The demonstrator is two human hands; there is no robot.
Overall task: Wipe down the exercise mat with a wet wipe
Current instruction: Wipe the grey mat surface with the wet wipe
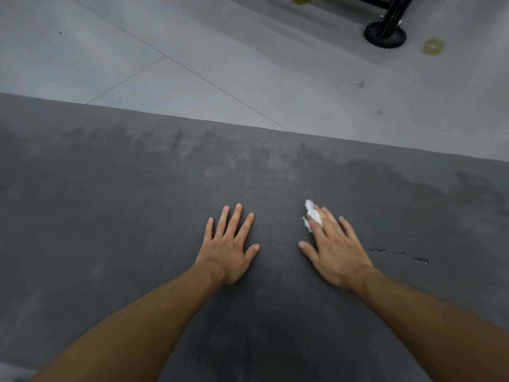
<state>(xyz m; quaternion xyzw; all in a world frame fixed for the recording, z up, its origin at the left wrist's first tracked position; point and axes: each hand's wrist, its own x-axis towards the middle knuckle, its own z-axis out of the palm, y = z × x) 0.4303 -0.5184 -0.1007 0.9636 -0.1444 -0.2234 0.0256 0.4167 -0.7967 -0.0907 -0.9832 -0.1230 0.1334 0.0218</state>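
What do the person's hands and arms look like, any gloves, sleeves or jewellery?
The left hand and right hand are bare: no gloves, rings or watch. Both forearms are bare too, with no sleeves in view. The nails look short and unpainted.

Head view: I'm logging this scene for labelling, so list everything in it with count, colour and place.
exercise mat: one, dark grey, across the lower frame
wet wipe: one, white, crumpled, on the mat under the right hand's fingers
tears: a few, dark slits in the mat, right of the right hand
floor: grey tiles, beyond the mat's far edge
stand foot: one, black, round, on the floor at top right
floor mark: one, yellowish, just right of the stand foot
left hand: one, flat on the mat, fingers straight
right hand: one, straight fingers pressing the wipe to the mat
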